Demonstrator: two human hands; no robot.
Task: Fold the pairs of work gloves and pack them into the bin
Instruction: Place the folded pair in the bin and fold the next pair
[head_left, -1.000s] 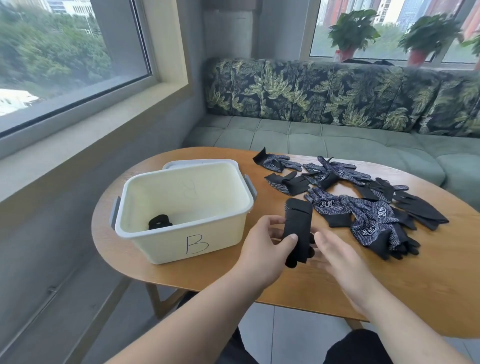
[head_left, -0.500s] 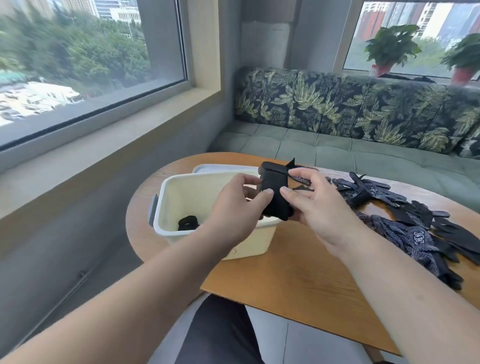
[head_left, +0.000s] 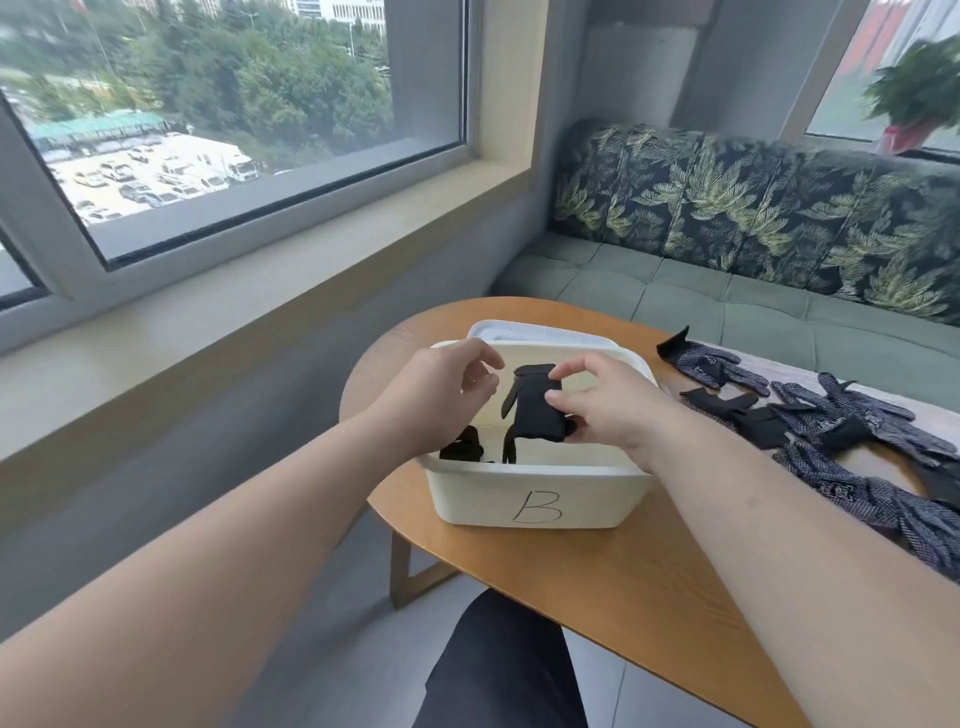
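While the right hand (head_left: 608, 410) pinches the folded black glove pair (head_left: 537, 410) over the bin (head_left: 467, 493), the left hand (head_left: 441, 400) hovers beside it, loosely curled, holding nothing.

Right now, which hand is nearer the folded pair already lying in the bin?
Left. The left hand hovers just above the packed pair; the right hand pinches a second pair farther right over the bin.
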